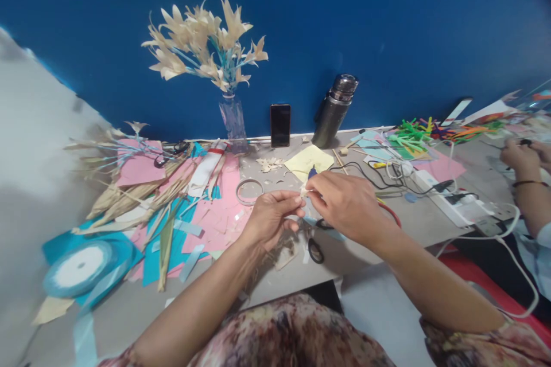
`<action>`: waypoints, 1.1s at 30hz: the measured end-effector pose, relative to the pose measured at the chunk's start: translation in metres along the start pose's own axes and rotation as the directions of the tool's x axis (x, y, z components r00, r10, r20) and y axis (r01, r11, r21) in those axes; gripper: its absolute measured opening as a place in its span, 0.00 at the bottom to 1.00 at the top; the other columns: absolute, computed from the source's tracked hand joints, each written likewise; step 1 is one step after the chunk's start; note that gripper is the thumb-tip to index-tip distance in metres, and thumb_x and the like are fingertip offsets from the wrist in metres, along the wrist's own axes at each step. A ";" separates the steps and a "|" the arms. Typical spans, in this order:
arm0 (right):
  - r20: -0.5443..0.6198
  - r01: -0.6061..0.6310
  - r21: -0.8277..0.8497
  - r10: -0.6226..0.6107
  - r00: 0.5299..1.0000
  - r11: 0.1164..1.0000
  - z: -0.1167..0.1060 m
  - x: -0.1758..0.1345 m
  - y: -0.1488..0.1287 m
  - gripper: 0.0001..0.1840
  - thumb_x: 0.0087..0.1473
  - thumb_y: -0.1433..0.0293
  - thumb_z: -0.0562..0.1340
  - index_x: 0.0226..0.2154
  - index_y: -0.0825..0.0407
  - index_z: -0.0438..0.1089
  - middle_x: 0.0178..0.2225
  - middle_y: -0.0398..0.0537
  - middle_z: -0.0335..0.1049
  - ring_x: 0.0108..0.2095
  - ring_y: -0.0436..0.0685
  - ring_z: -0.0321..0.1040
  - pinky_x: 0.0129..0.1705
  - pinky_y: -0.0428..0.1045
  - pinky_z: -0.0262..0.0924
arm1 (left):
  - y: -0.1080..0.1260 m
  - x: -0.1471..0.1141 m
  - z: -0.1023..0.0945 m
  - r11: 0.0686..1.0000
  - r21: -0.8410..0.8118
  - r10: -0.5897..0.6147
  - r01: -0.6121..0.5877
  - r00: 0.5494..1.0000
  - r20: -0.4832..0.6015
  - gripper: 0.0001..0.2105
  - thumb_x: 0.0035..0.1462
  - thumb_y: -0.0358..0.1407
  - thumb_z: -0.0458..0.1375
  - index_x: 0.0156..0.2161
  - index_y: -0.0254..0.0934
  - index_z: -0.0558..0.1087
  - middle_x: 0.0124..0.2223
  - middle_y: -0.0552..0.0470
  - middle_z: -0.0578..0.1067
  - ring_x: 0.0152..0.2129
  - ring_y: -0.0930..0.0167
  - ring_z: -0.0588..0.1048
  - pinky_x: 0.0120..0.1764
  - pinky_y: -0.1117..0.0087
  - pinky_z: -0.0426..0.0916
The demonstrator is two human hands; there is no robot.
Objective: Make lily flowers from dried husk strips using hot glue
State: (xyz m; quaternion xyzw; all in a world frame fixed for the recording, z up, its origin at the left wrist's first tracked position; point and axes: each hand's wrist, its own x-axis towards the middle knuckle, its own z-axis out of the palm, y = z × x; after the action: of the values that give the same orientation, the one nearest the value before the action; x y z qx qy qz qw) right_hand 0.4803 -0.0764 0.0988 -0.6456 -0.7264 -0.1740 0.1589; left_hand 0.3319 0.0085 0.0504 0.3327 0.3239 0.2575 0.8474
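Note:
Close together over the table's middle, both my hands pinch a small cream-coloured piece (pixel 303 191), perhaps a bit of dried husk; its shape is mostly hidden by the fingers. My left hand (pixel 275 212) grips it from the left between thumb and forefinger, palm turned partly up. From the right, my right hand (pixel 344 200) comes palm down with its fingertips on the same piece. A blue pointed tip (pixel 312 172) shows just behind my right fingers; what it belongs to is hidden. Below the hands lie black-handled scissors (pixel 315 250), partly covered. A yellow paper sheet (pixel 307 161) lies beyond.
Pale husk flowers (pixel 193 40) stand in a clear vase (pixel 232 120). A phone (pixel 280 126) and a flask (pixel 334 112) line the wall. A tape ring (pixel 249 191), ribbon spool (pixel 80 266) and pink paper (pixel 210 226) lie left; a power strip (pixel 450 198) and another person's hands (pixel 523 157) are right.

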 end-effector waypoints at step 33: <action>-0.197 -0.200 0.664 0.427 0.883 0.721 0.039 -0.026 -0.034 0.07 0.56 0.70 0.68 0.30 0.51 0.69 0.27 0.41 0.70 0.24 0.49 0.62 0.30 0.46 0.58 | -0.014 -0.004 -0.005 0.986 -0.074 0.160 -0.149 0.971 0.176 0.19 0.40 0.38 0.76 0.32 0.33 0.72 0.22 0.56 0.72 0.17 0.77 0.68 0.19 0.79 0.63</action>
State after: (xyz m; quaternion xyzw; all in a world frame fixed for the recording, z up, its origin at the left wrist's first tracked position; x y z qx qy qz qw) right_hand 0.4494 -0.0848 0.0512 -0.6312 -0.5819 -0.0005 0.5129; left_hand 0.3290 -0.0011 0.0387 0.3532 0.2106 0.3010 0.8604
